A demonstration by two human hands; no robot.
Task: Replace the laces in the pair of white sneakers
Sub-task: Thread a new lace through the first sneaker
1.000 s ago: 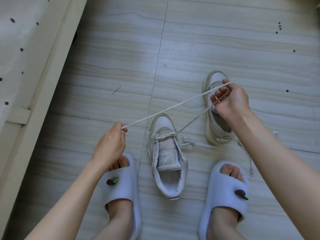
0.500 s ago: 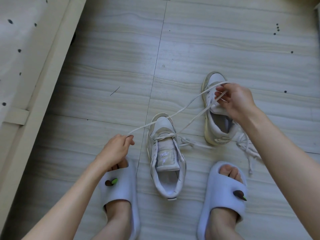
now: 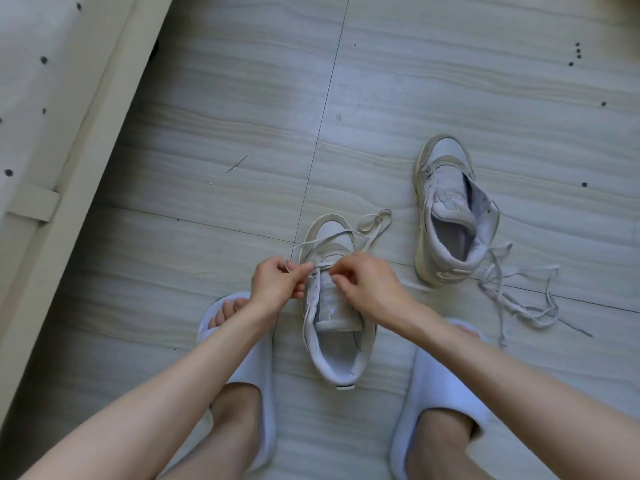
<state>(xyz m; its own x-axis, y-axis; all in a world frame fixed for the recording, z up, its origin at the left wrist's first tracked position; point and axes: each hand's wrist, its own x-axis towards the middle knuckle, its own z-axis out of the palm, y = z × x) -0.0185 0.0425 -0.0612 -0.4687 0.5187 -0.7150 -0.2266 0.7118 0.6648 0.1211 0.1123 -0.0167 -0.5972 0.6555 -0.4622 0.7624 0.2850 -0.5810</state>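
A white sneaker point(image 3: 337, 355) stands on the floor between my feet, toe pointing away. A white lace point(image 3: 372, 223) is threaded through its lowest eyelets and loops loosely over the toe. My left hand point(image 3: 277, 284) pinches one strand of this lace at the shoe's left eyelets. My right hand point(image 3: 365, 282) pinches the lace over the tongue at the right side. A second white sneaker point(image 3: 446, 209) with no lace stands further right. A tangled loose lace point(image 3: 519, 292) lies on the floor beside it.
My feet wear pale slippers, the left one point(image 3: 242, 344) and the right one point(image 3: 440, 386), on either side of the near sneaker. A bed frame edge point(image 3: 86, 161) runs diagonally along the left. The tiled floor point(image 3: 433, 81) stretches beyond the shoes.
Both hands came in from a wide stretch to the near sneaker's eyelets. The lace, taut before, now lies slack over the toe. The right hand left the far sneaker.
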